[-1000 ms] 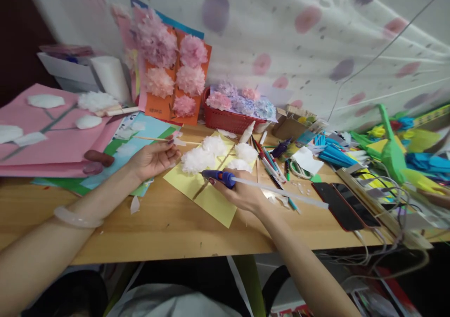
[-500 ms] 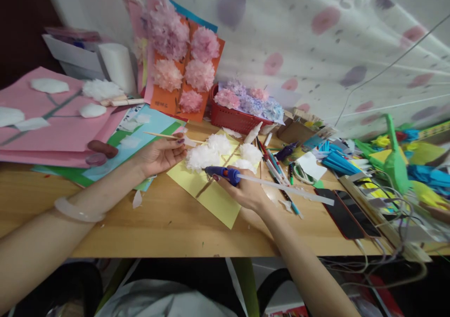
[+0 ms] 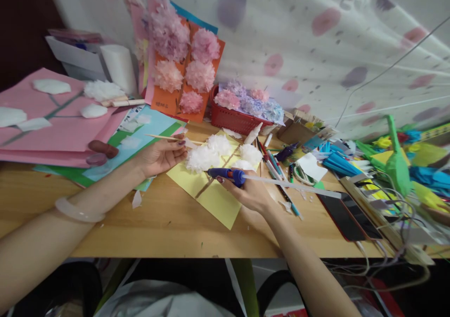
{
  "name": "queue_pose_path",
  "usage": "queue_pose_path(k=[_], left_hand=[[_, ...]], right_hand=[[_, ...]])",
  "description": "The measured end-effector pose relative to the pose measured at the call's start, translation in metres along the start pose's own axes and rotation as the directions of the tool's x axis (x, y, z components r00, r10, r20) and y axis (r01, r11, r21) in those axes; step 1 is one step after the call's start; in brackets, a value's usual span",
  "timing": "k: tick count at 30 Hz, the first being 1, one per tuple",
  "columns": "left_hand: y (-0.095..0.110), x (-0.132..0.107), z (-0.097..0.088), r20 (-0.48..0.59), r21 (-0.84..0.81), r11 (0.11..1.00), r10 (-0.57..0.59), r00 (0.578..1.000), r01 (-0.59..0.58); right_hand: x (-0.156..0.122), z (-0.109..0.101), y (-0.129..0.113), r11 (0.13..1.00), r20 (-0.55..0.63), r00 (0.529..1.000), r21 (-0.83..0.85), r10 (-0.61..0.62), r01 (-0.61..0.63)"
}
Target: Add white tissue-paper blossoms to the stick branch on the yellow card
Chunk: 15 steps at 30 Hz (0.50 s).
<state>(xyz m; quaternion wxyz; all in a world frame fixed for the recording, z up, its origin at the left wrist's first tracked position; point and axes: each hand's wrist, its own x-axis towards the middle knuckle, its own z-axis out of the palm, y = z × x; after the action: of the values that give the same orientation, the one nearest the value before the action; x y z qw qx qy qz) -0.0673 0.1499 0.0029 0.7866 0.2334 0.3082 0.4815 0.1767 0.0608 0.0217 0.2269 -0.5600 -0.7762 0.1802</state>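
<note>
My right hand (image 3: 250, 192) grips a blue glue gun (image 3: 227, 174) with a long clear glue stick (image 3: 291, 185) trailing to the right; its nozzle points left over a yellow paper sheet (image 3: 214, 200). White tissue flowers (image 3: 202, 157) and thin brown stems lie on that sheet. My left hand (image 3: 160, 156) pinches a thin wooden stick (image 3: 165, 139) just left of the flowers, palm turned up. A pale bangle (image 3: 75, 211) sits on my left wrist.
Pink card with white flowers (image 3: 52, 115) lies at the left. An orange board of pink tissue flowers (image 3: 186, 68) leans on the wall beside a red basket (image 3: 235, 117). Pens (image 3: 276, 164), a black phone (image 3: 348, 214), cables and green and blue paper pieces (image 3: 397, 162) crowd the right.
The view shifted slightly. My right hand and the glue gun moved a little to the right. My left hand keeps the stick in about the same place.
</note>
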Motion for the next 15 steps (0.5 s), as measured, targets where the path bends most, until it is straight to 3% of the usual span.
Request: queue_pose_path(k=[8, 15], left_hand=[[0.0003, -0.0014, 0.0028, 0.012, 0.012, 1.000, 0.007, 1.000, -0.007], [-0.0010, -0.0009, 0.0012, 0.035, 0.033, 0.999, 0.005, 0.999, -0.006]], right_hand=[[0.0046, 0.0032, -0.0075, 1.000, -0.032, 0.999, -0.016, -0.017, 0.017], [0.0034, 0.0014, -0.0013, 1.000, 0.014, 1.000, -0.010, -0.019, 0.019]])
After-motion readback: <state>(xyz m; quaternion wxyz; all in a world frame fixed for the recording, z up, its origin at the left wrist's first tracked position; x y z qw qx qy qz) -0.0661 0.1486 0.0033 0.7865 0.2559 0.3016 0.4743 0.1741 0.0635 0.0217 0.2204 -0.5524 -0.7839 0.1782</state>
